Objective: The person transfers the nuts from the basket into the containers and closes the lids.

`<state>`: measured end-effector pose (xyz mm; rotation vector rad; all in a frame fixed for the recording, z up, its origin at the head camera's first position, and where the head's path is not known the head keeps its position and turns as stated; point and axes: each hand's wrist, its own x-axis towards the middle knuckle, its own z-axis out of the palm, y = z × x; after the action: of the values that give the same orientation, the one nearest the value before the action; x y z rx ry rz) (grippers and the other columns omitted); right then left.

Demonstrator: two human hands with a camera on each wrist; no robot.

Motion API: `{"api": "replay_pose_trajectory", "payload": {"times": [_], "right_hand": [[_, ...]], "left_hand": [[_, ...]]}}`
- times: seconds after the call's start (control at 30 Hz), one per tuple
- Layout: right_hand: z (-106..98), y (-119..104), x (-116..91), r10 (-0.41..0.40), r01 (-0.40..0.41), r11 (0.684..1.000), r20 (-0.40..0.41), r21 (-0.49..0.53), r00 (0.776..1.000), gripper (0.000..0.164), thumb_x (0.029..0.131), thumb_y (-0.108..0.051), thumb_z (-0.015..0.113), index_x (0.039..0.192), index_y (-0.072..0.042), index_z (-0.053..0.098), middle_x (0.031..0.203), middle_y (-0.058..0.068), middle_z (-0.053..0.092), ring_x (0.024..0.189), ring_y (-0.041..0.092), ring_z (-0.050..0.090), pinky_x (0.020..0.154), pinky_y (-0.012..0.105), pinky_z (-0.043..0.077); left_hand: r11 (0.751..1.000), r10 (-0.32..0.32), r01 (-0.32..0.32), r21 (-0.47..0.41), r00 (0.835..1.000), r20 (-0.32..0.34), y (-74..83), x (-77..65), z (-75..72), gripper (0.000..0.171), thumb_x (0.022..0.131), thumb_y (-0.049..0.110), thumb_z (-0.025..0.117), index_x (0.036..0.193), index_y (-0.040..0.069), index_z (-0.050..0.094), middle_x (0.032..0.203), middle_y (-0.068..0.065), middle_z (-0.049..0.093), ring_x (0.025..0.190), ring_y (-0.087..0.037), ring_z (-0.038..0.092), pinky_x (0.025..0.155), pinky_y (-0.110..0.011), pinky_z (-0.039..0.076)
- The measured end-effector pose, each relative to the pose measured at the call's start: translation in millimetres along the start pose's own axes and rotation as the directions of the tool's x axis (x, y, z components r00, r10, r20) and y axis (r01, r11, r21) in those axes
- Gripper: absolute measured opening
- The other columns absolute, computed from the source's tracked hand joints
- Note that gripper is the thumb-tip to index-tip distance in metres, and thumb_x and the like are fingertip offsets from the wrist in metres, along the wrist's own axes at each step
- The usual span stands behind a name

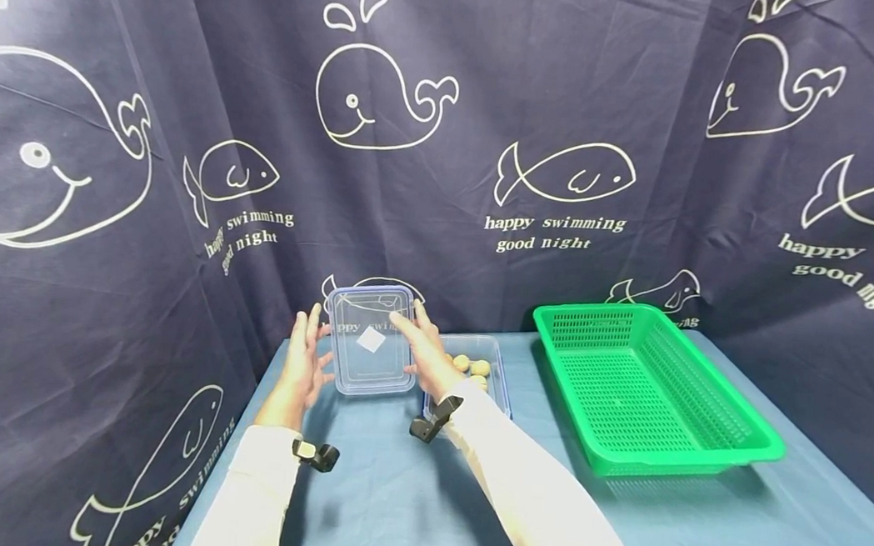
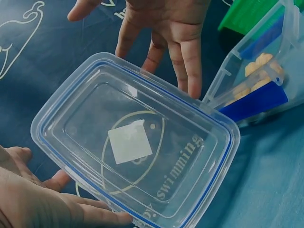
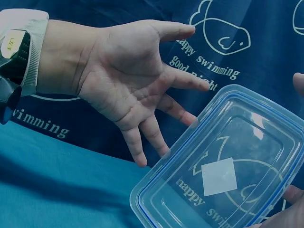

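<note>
A clear plastic lid [image 1: 364,367] with a blue seal and a white square sticker [image 2: 130,143] is held upright above the table between both hands. Along its left edge, the left hand [image 1: 303,369] supports it with spread, straight fingers; its palm shows in the right wrist view. On the opposite edge the right hand [image 1: 430,352] presses with extended fingertips, its thumb raised in front of the lid. Beside the right hand stands a clear plastic box [image 1: 503,383] with blue clips, partly hidden by that forearm. Several round, tan, walnut-like pieces [image 1: 480,367] lie inside it.
A large green plastic basket [image 1: 617,401] stands on the right of the table. Blue cloth [image 1: 371,486] covers the tabletop. A dark curtain [image 1: 426,197] with whale and fish drawings hangs close behind and along both sides.
</note>
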<state>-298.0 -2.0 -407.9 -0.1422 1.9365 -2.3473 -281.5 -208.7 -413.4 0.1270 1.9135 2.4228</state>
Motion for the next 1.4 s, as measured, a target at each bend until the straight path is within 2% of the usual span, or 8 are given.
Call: {"api": "replay_pose_trajectory", "payload": {"times": [0.23, 0.43, 0.63, 0.8, 0.93, 1.13, 1.3, 1.4], "right_hand": [[-3, -1, 0, -0.02, 0.02, 1.0, 0.004, -0.005, 1.0, 0.084, 0.093, -0.046, 0.066, 0.162, -0.032, 0.023, 0.167, 0.014, 0.006, 0.151, 0.038, 0.018, 0.099, 0.083, 0.026], [-6, -5, -2, -0.022, 0.021, 0.999, -0.003, -0.04, 1.0, 0.083, 0.094, -0.048, 0.065, 0.163, -0.03, 0.022, 0.167, 0.011, 0.022, 0.151, 0.037, 0.023, 0.1, 0.081, 0.028], [-8, -11, -6, -0.042, 0.04, 0.996, -0.019, -0.085, 0.999, 0.076, 0.093, -0.05, 0.066, 0.159, -0.039, 0.03, 0.164, 0.008, 0.031, 0.147, 0.037, 0.032, 0.097, 0.077, 0.035], [-11, -13, -6, -0.03, 0.027, 0.995, -0.025, -0.096, 0.999, 0.079, 0.092, -0.052, 0.066, 0.159, -0.034, 0.03, 0.164, 0.014, 0.028, 0.146, 0.04, 0.032, 0.097, 0.078, 0.035], [-14, -13, -6, 0.011, -0.013, 0.996, -0.015, -0.089, 1.0, 0.082, 0.092, -0.055, 0.065, 0.16, -0.034, 0.024, 0.166, 0.011, 0.024, 0.149, 0.041, 0.026, 0.098, 0.082, 0.028], [-18, -13, -5, 0.053, -0.052, 0.997, 0.024, -0.06, 0.998, 0.078, 0.092, -0.059, 0.063, 0.158, -0.042, 0.024, 0.167, 0.01, 0.019, 0.146, 0.056, 0.015, 0.098, 0.085, 0.022], [-18, -9, -4, 0.054, -0.054, 0.998, 0.009, 0.021, 0.998, 0.068, 0.095, -0.057, 0.06, 0.154, -0.036, 0.034, 0.166, 0.011, 0.021, 0.141, 0.066, 0.013, 0.099, 0.085, 0.021], [-17, -8, -4, 0.041, -0.04, 0.998, -0.024, 0.042, 0.999, 0.063, 0.096, -0.057, 0.059, 0.15, -0.03, 0.042, 0.164, 0.011, 0.026, 0.14, 0.065, 0.016, 0.099, 0.085, 0.021]], "left_hand": [[1.0, -0.003, 0.003, -0.007, 1.0, 0.011, -2.3, 2.6, 4.5, 0.076, 0.097, 0.075, 0.013, 0.163, 0.038, 0.003, 0.166, -0.011, -0.01, 0.147, -0.055, -0.015, 0.11, -0.077, -0.006], [1.0, -0.001, 0.001, -0.01, 1.0, 0.018, -3.3, 3.3, 7.1, 0.075, 0.098, 0.072, 0.015, 0.164, 0.036, 0.008, 0.165, -0.012, -0.009, 0.149, -0.05, -0.017, 0.106, -0.08, -0.007], [0.999, -0.038, 0.038, 0.012, 0.999, 0.013, -2.7, 4.6, 12.1, 0.072, 0.099, 0.069, 0.022, 0.163, 0.038, 0.009, 0.167, -0.01, -0.008, 0.15, -0.044, -0.02, 0.103, -0.082, -0.01], [0.997, -0.073, 0.073, 0.017, 0.997, 0.006, -1.8, 4.5, 16.2, 0.069, 0.099, 0.068, 0.024, 0.162, 0.042, 0.01, 0.17, -0.005, -0.012, 0.151, -0.045, -0.016, 0.103, -0.082, -0.01], [0.995, -0.095, 0.095, 0.024, 0.995, 0.006, -3.4, 4.9, 17.5, 0.067, 0.099, 0.068, 0.027, 0.161, 0.046, 0.012, 0.169, -0.002, -0.016, 0.15, -0.049, -0.013, 0.103, -0.084, -0.006], [0.995, -0.097, 0.097, -0.012, 0.995, 0.019, -4.1, 5.6, 18.8, 0.069, 0.099, 0.064, 0.03, 0.161, 0.042, 0.009, 0.167, -0.02, -0.015, 0.149, -0.052, -0.014, 0.103, -0.084, -0.004], [0.988, -0.11, 0.11, -0.107, 0.994, 0.001, -1.8, 9.0, 21.6, 0.075, 0.099, 0.056, 0.039, 0.16, 0.037, -0.001, 0.165, -0.028, -0.01, 0.152, -0.045, -0.011, 0.108, -0.08, -0.004], [0.983, -0.104, 0.097, -0.158, 0.994, -0.037, -1.2, 11.5, 24.2, 0.069, 0.099, 0.051, 0.044, 0.155, 0.035, 0.007, 0.165, -0.029, 0.0, 0.153, -0.042, -0.005, 0.109, -0.078, -0.004]]}}
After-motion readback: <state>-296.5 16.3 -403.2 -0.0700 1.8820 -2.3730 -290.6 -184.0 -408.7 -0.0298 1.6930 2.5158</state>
